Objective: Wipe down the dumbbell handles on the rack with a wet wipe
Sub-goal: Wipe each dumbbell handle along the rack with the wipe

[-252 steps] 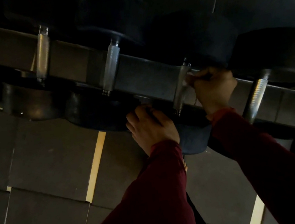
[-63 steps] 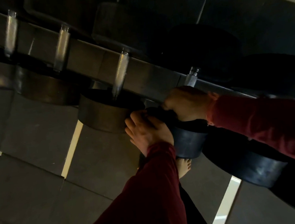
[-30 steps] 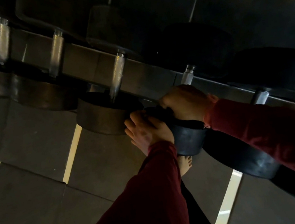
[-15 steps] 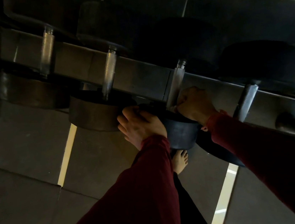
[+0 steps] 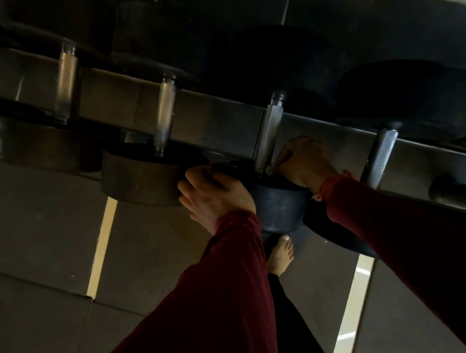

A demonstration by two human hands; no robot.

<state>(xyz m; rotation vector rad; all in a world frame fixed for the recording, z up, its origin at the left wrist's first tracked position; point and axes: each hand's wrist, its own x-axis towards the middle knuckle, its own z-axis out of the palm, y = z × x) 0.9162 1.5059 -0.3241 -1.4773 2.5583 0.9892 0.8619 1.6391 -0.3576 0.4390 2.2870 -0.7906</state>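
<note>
At the handle's (image 5: 269, 133) foot your right hand (image 5: 306, 161) pinches what looks like the wipe (image 5: 269, 169) — left hand (image 5: 213, 196) lies flat on the weight (image 5: 279, 205), which could roll.

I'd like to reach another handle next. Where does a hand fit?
Gaps flank the handle left of the left hand, and the one beyond the right hand. Crowded around the middle handle.

Dark red long sleeves (image 5: 217, 301); bare foot (image 5: 280, 257); black trouser leg (image 5: 294, 330).
</note>
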